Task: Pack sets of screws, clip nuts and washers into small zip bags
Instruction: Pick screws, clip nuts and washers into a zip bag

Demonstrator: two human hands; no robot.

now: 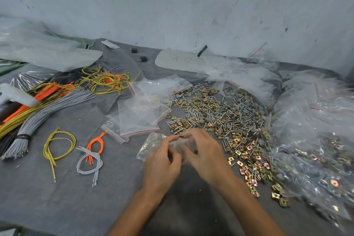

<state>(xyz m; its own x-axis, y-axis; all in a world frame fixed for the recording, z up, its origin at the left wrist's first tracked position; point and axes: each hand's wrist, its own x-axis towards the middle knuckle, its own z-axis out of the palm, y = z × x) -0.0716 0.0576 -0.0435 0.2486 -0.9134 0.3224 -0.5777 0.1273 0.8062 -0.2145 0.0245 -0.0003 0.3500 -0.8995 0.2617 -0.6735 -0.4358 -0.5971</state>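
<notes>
Bag [180,144], likely light, limp, slippery: pinching it with curled fingers of left hand [162,165] and right hand [206,156]; best gripping at mouth.

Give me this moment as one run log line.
phase: bagging | left hand: pinches small zip bag | right hand: pinches same bag | loose screws and nuts: right of hands | empty bags: beyond hands

Left grip [162,163] and right grip [206,156] share one bag [153,143]; to their left, three wire loops [57,145]; beyond, two black blocks [134,50].
</notes>
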